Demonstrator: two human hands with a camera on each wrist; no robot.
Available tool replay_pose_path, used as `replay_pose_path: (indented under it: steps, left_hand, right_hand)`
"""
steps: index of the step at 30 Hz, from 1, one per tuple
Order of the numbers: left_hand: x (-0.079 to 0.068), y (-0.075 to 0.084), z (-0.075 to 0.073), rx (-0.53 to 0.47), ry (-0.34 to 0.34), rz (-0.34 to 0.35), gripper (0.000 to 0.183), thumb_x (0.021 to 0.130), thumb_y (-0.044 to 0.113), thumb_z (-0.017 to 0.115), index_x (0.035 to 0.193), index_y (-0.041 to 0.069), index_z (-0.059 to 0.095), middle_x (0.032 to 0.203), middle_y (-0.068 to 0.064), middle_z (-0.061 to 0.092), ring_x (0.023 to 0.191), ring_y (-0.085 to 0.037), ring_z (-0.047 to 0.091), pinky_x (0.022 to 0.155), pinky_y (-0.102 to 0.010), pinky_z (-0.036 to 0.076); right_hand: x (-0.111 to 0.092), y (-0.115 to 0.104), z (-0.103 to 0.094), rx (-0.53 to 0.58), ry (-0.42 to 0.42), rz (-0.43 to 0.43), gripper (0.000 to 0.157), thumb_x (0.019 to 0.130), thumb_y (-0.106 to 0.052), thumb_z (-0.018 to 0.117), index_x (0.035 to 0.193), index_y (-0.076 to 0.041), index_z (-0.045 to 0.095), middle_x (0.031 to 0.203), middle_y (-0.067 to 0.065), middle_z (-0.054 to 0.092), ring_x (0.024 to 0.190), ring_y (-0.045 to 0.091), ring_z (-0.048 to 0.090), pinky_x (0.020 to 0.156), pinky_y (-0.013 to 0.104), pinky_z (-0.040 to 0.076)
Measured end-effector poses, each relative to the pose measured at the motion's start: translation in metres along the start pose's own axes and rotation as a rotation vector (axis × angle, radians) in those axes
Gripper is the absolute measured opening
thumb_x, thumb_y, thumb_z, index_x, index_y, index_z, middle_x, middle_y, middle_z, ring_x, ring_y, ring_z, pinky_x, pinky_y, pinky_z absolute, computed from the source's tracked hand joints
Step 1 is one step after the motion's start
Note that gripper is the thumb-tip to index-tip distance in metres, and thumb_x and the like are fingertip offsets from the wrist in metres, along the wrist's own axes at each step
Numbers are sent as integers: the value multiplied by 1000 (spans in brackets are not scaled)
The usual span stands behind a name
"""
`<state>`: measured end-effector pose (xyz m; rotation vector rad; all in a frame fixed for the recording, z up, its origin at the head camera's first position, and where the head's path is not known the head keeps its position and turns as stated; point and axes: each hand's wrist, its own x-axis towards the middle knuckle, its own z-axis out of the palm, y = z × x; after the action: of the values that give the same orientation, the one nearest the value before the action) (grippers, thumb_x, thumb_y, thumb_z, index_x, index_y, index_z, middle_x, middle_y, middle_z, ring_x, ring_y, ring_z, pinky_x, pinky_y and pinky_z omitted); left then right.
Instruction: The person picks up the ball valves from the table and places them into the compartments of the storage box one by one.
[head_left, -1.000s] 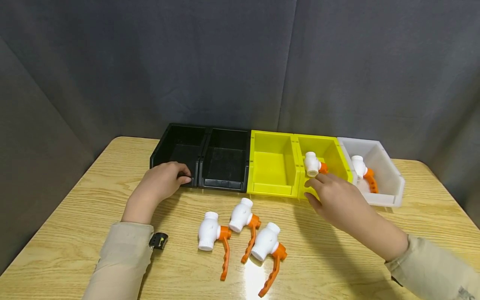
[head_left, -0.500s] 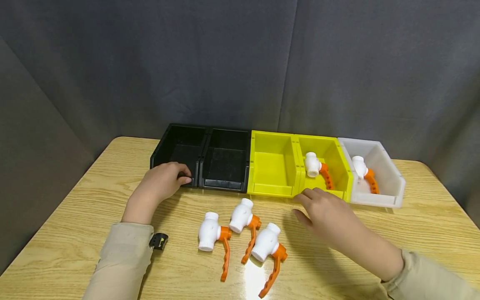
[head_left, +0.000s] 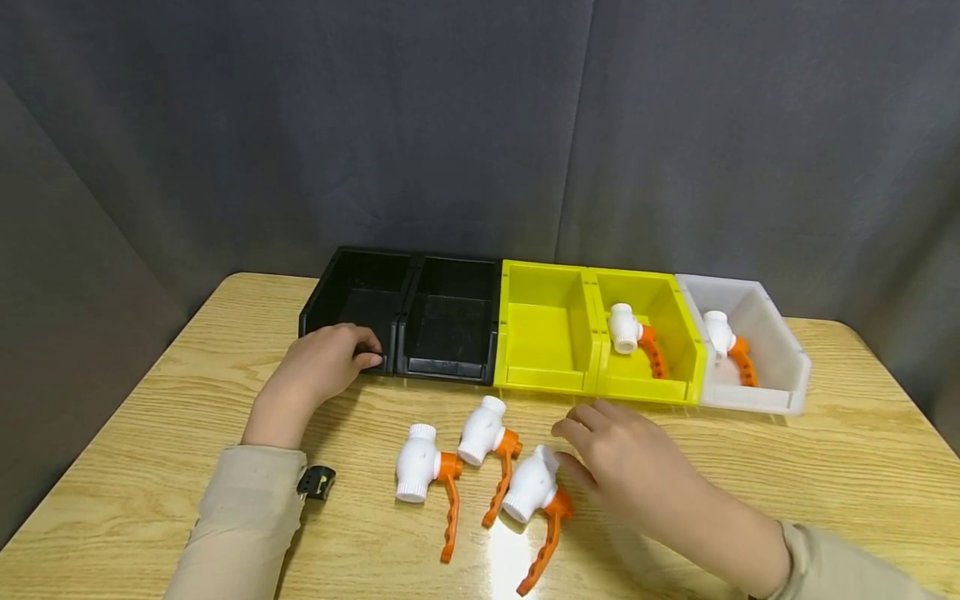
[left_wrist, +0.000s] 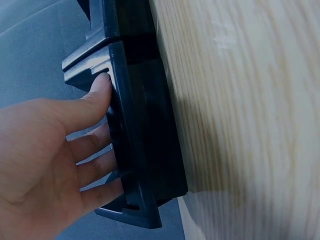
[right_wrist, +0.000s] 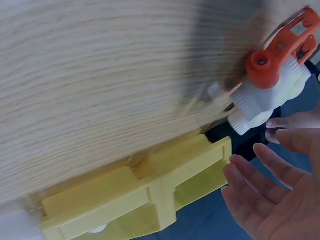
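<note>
My left hand point(head_left: 318, 362) grips the front rim of the leftmost black bin point(head_left: 360, 287); the left wrist view shows the thumb point(left_wrist: 101, 85) on the rim and the fingers reaching over it. My right hand point(head_left: 630, 462) holds nothing, its loosely bent fingers right beside the nearest white ball valve point(head_left: 531, 483), which has an orange lever. In the right wrist view the fingers point(right_wrist: 265, 185) are spread, with valves point(right_wrist: 265, 70) ahead of them. Two similar valves, a left one point(head_left: 417, 462) and a middle one point(head_left: 482, 429), lie on the table.
Right of the gripped bin stand another black bin point(head_left: 450, 367), two yellow bins point(head_left: 547, 379) and a white bin point(head_left: 787, 358). One valve point(head_left: 624, 327) lies in the right yellow bin, another point(head_left: 718, 335) in the white bin. A small black object point(head_left: 317, 482) sits at the left sleeve.
My right hand has drawn back from the right yellow bin, leaving the valve lying there, and moved left and nearer to the valves on the table. The left hand has stayed put.
</note>
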<state>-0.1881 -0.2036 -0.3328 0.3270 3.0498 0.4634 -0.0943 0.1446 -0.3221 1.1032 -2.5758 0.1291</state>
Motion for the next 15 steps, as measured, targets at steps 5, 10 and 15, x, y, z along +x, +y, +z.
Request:
replay_pose_path:
  steps: [5, 10, 15]
  left_hand:
    - [0, 0, 0, 2, -3, -1, 20, 97, 23, 65, 111, 9, 73, 112, -13, 69, 101, -33, 64, 87, -52, 50]
    - [1, 0, 0, 4, 1, 3, 20, 97, 23, 65, 111, 9, 73, 111, -13, 69, 100, -33, 64, 87, -52, 50]
    - [1, 0, 0, 1, 0, 0, 20, 97, 23, 65, 110, 9, 73, 111, -13, 69, 100, -32, 64, 87, -52, 50]
  right_hand:
    - [1, -8, 0, 15, -20, -8, 20, 86, -22, 78, 99, -7, 72, 93, 2, 67, 85, 20, 63, 78, 36, 56]
    - [2, -13, 2, 13, -24, -29, 24, 85, -26, 79, 98, -7, 72, 94, 3, 67, 86, 20, 63, 79, 35, 56]
    - [2, -20, 4, 36, -51, -26, 30, 88, -34, 76, 101, -8, 71, 100, 2, 66, 88, 19, 62, 79, 35, 55]
